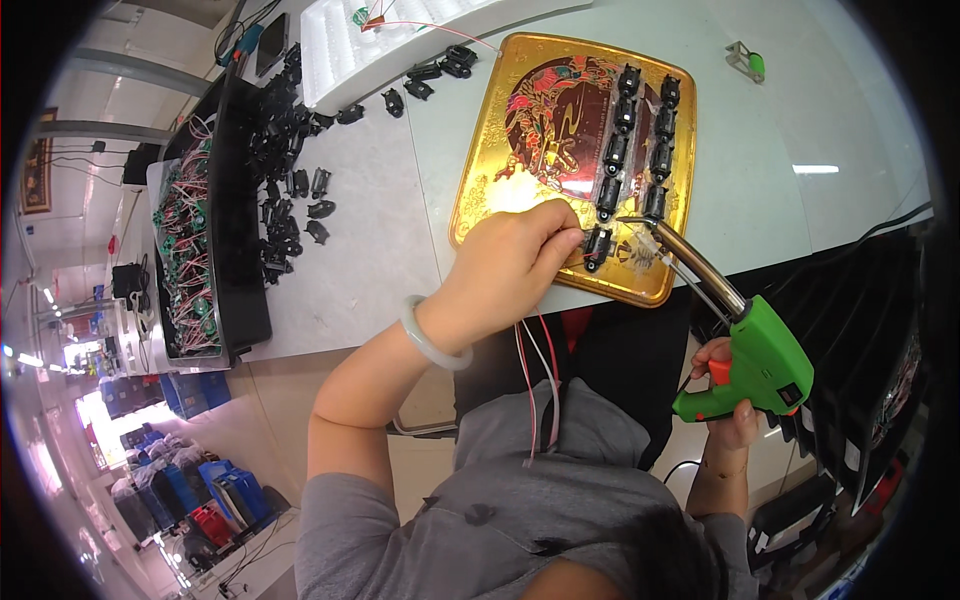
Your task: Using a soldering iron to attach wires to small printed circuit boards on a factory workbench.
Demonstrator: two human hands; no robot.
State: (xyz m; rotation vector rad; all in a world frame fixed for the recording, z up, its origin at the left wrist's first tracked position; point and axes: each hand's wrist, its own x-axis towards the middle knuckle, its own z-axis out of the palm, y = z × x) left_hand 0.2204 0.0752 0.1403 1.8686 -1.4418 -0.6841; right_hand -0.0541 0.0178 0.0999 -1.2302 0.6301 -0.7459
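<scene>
My right hand (732,410) grips a green soldering gun (768,360), fingers wrapped round its handle by the red trigger. The gun's metal tube slants up and left, and its thin tip lies just above the lowest black plastic housing (598,246) of the left row. My left hand (515,262) is closed in a pinch beside that housing. Red and white wires (537,375) hang from under this hand toward my lap; the fingers cover their upper ends. Two rows of black housings (615,152) stand on a gold decorated tray (480,150).
Loose black housings (280,140) are heaped at the left. Beyond them stands a black bin (240,250) of green circuit boards with wires. White foam (400,50) lies at the back, a small green-and-metal piece (746,62) at the far right. Black racks (850,350) stand at right.
</scene>
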